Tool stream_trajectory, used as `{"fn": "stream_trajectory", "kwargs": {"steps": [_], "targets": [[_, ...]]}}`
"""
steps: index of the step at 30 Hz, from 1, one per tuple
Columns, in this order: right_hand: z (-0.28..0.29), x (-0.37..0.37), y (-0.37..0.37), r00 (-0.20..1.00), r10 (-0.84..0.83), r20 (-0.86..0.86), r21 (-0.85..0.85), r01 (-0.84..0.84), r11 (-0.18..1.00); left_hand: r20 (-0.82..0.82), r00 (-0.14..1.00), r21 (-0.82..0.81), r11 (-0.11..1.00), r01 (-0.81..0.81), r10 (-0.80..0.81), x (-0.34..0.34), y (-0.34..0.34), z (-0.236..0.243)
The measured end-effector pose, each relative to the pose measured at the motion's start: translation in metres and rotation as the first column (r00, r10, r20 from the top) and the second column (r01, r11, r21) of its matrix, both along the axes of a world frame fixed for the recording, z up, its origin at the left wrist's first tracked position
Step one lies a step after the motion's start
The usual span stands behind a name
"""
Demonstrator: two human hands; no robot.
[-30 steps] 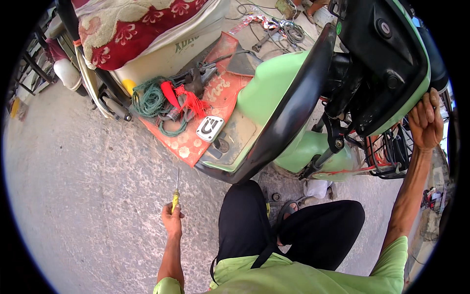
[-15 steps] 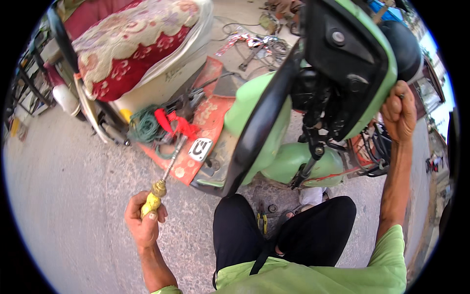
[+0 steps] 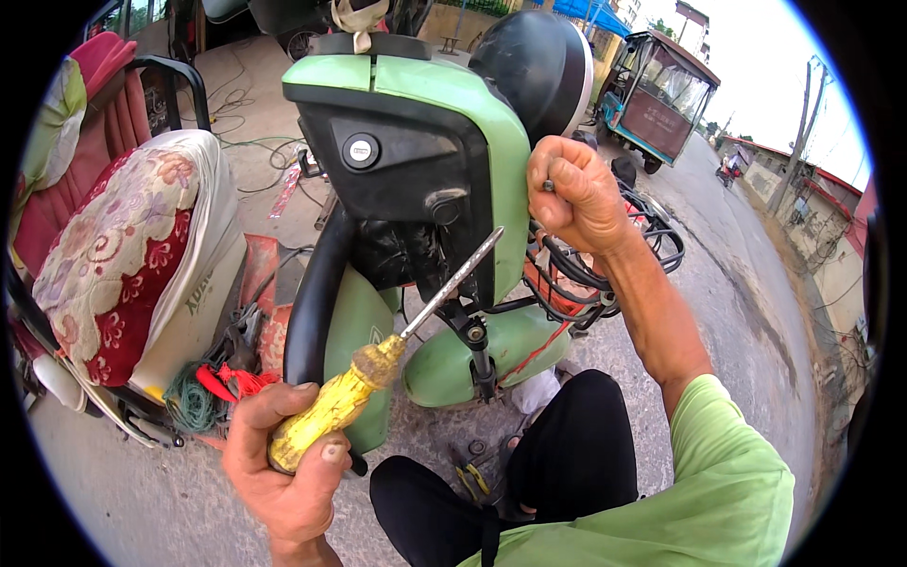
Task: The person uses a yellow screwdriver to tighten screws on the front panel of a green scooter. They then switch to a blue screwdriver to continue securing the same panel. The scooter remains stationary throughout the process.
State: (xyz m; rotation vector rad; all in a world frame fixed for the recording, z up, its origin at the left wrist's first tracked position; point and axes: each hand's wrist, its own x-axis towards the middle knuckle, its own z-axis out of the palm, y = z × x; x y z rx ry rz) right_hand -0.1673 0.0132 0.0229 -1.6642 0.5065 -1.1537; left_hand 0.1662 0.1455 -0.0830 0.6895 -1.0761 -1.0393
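My left hand (image 3: 283, 482) is wrapped round the yellow handle of a worn screwdriver (image 3: 345, 402), its metal shaft slanting up and to the right. The shaft's tip shows in front of the black inner panel (image 3: 387, 165) of a pale green electric scooter (image 3: 510, 161). That panel carries a round key lock (image 3: 360, 151). Beside the panel's green right edge, the curled fingers of my right hand (image 3: 586, 203) pinch a small dark screw-like piece (image 3: 548, 186). Most of that piece is hidden by the fingers.
A pair of yellow-handled pliers (image 3: 472, 477) lies on the ground by my feet. To the left stands a vehicle with a cloth-covered seat (image 3: 123, 246), near green cord (image 3: 194, 402) and a red cloth (image 3: 241, 380). Black cables (image 3: 605, 274) hang right; a three-wheeler (image 3: 657, 94) stands beyond.
The screwdriver in my left hand has come up and right, from over the ground to before the scooter's panel. The view has tilted up; my right hand still pinches its piece.
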Motion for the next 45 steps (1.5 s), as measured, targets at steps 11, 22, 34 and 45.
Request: {"fn": "stream_trajectory", "kwargs": {"steps": [11,22,34,45], "targets": [[0.001,0.005,0.006,0.991,-0.109,-0.076,-0.049,0.105,0.993,0.082,0.997,0.032,0.999,0.003,-0.006,-0.022,-0.014,0.007],[0.001,0.006,0.007,0.988,-0.125,-0.093,-0.032,0.123,0.992,0.11,0.993,0.0,0.999,-0.048,0.048,-0.027,-0.018,0.004],[0.003,0.008,0.01,0.982,-0.143,-0.121,-0.036,0.139,0.99,0.319,0.866,-0.545,0.822,-0.165,0.386,-0.045,-0.021,0.001],[0.004,0.011,0.01,0.989,-0.116,-0.097,-0.047,0.111,0.993,-0.212,0.976,-0.11,0.994,0.019,-0.043,-0.081,-0.006,-0.029]]}}
